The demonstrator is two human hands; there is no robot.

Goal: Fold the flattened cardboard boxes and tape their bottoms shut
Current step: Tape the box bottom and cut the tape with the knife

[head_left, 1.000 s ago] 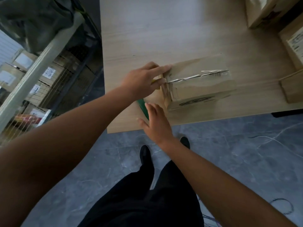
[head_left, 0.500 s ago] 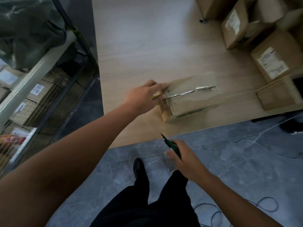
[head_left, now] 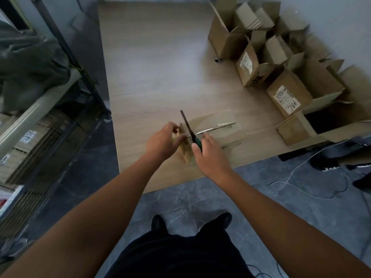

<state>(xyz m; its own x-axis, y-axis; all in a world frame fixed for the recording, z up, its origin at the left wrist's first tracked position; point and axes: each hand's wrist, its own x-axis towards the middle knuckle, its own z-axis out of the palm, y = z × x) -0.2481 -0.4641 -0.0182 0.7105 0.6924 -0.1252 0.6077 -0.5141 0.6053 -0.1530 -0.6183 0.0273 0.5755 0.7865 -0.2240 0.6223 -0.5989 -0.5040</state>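
- A small brown cardboard box (head_left: pixel 220 135) lies on its side on a light wooden table (head_left: pixel 160 77), close to the table's near edge and between the person's two hands.
- A strip of clear tape (head_left: pixel 217 127) runs along the seam on the box's upper face.
- The left hand (head_left: pixel 160 143) is at the box's left end. Its fingers are curled, and thumb and forefinger pinch the cardboard edge there. A yellowish piece between them is too blurred to identify.
- The right hand (head_left: pixel 208 155) has its fingers wrapped round the grip of a green-handled tool with a long dark blade (head_left: pixel 187 126).
- The blade points away from the person and crosses the left end of the box's upper face, over the taped seam. Whether it touches the tape cannot be told.
- A cluster of open brown cardboard boxes (head_left: pixel 251 63), some with white labels, stands on the far right part of the table, well apart from the small box.
- A dark metal rack (head_left: pixel 60 127) holding flat cardboard stands to the left of the table.
- The person's black shoes (head_left: pixel 158 222) stand on a grey stone floor (head_left: pixel 200 197), where a thin white cable (head_left: pixel 291 177) trails to the right.
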